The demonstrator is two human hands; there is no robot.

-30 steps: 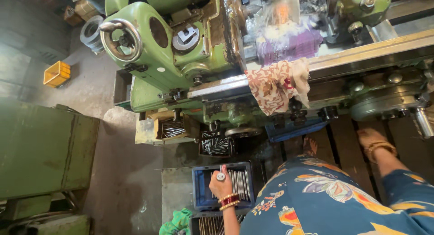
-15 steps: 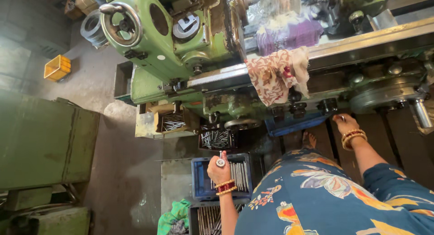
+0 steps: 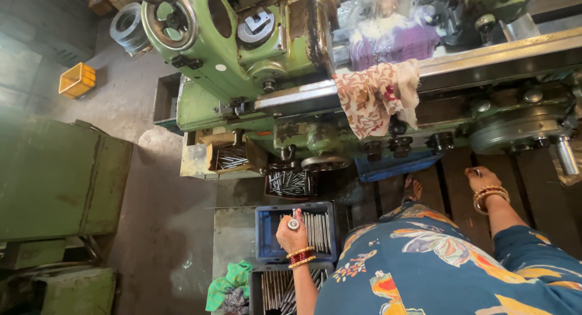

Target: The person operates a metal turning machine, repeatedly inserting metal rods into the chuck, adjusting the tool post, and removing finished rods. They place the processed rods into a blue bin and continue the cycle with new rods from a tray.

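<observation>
Down near the floor, my left hand (image 3: 292, 231) reached into the blue tray (image 3: 265, 230), its fingers curled together over the bundle of thin metal rods (image 3: 316, 230) lying in the tray's right half; whether they actually pinched a rod I could not tell. A ring sat on one finger, and red and gold bangles circled the wrist. Nearer to me, just below that tray, a second dark tray (image 3: 274, 291) held more rods, with a green rag (image 3: 227, 285) beside it on the left. Farther away, another box of rods (image 3: 290, 183) stood under the green lathe (image 3: 242, 66). My right hand (image 3: 482, 180) hung well apart, out to the right near the lathe's underside, fingers drawn together around something small that I could not make out. A patterned cloth (image 3: 379, 97) draped over the lathe bed.
</observation>
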